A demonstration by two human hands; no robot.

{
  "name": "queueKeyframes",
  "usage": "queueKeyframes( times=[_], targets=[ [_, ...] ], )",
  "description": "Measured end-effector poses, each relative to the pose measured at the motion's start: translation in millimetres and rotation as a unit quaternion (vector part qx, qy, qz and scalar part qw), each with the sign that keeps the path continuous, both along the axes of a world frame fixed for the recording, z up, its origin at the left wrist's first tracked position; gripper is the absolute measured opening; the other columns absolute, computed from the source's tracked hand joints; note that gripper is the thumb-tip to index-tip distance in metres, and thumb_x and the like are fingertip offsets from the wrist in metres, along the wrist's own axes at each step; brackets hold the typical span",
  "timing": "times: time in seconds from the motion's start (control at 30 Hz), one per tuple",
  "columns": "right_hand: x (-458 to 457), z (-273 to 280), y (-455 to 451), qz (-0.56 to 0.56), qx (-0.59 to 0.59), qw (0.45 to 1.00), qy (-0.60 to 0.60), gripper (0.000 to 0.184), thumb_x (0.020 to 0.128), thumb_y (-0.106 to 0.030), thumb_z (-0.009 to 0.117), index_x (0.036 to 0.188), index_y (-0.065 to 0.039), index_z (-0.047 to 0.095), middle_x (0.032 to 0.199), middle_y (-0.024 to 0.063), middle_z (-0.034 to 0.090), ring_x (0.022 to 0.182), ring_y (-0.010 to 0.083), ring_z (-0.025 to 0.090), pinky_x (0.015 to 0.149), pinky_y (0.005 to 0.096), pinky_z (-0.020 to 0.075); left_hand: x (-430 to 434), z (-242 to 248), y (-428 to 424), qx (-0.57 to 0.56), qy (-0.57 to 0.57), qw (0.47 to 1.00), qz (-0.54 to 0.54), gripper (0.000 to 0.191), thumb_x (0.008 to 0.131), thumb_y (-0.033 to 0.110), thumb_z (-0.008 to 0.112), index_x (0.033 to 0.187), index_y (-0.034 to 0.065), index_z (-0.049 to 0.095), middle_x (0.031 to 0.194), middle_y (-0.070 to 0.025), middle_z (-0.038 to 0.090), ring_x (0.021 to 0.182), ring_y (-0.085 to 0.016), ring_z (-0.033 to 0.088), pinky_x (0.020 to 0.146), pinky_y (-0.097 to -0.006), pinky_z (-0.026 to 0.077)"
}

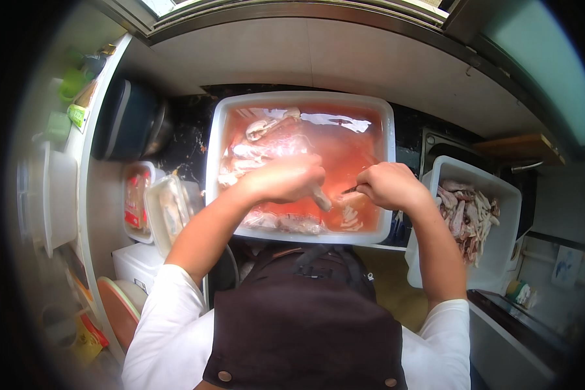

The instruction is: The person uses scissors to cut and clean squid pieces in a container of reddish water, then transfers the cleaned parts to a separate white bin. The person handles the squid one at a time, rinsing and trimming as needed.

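Observation:
Before me stands a white plastic tub (390,141) of reddish water. Pale raw poultry pieces (268,146) lie in its left part, and more rest along the near side. My left hand (295,180) is closed around a raw poultry piece (321,199), whose pale end sticks out below the fingers over the water. To its right, my right hand (387,185) grips a small tool (349,190) with a dark part showing; its tip is at the water and its exact kind cannot be told. The two hands are apart, both over the tub.
Right of the tub, a second white tub (514,195) holds raw poultry pieces (463,214) by a sink (431,141). A wooden board (521,145) lies behind it. At left are plastic containers (151,195) of packed food, a dark blue bin (131,119) and a shelf edge (90,146).

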State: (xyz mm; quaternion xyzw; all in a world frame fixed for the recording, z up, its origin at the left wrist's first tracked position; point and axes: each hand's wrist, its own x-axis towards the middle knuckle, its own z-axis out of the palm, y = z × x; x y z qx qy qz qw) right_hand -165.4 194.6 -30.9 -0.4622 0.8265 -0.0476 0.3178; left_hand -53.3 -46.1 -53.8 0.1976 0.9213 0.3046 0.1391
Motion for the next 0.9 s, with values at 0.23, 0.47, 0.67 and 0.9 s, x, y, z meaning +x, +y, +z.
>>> queueKeyframes(
  times=[0.23,0.47,0.67,0.9],
  targets=[
    [46.7,-113.9,-7.3,-0.282,-0.036,0.958,-0.034,0.025,0.099,-0.026,0.053,0.105,-0.003,0.061,0.095,0.0226,0.071,0.093,0.0419,0.068,0.082,0.0529,0.0523,24.8,-138.0,22.3,0.08,-0.073,0.916,0.386,0.028,0.089,0.016,0.068,0.109,-0.0025,0.065,0.105,-0.0243,0.066,0.103,-0.038,0.063,0.089,-0.043,0.05],
    [72.0,-144.8,-10.2,-0.41,-0.073,0.909,-0.02,0.027,0.097,-0.027,0.056,0.11,-0.004,0.064,0.101,0.0218,0.07,0.1,0.042,0.066,0.087,0.0509,0.0512,21.6,-160.0,31.7,-0.043,-0.068,0.94,0.331,0.026,0.09,0.016,0.058,0.106,-0.0032,0.054,0.106,-0.0292,0.059,0.096,-0.049,0.06,0.081,-0.0531,0.049],
    [82.9,-176.8,6.8,-0.435,-0.185,0.876,-0.097,0.023,0.096,-0.02,0.059,0.106,0.0,0.062,0.087,0.0148,0.069,0.083,0.0301,0.068,0.074,0.0405,0.0527,16.2,-130.2,13.3,0.105,-0.168,0.947,0.253,0.029,0.091,0.02,0.058,0.102,-0.0055,0.054,0.102,-0.032,0.061,0.098,-0.051,0.06,0.084,-0.0543,0.048],
    [98.4,-169.2,-4.5,-0.483,-0.23,0.831,-0.155,0.024,0.097,-0.021,0.053,0.1,0.002,0.058,0.084,0.0167,0.066,0.072,0.0244,0.067,0.067,0.0386,0.0533,18.3,-118.7,40.9,-0.001,-0.115,0.924,0.363,0.03,0.093,0.024,0.054,0.105,-0.0037,0.056,0.11,-0.0305,0.06,0.099,-0.05,0.061,0.085,-0.0563,0.05]
  ],
)
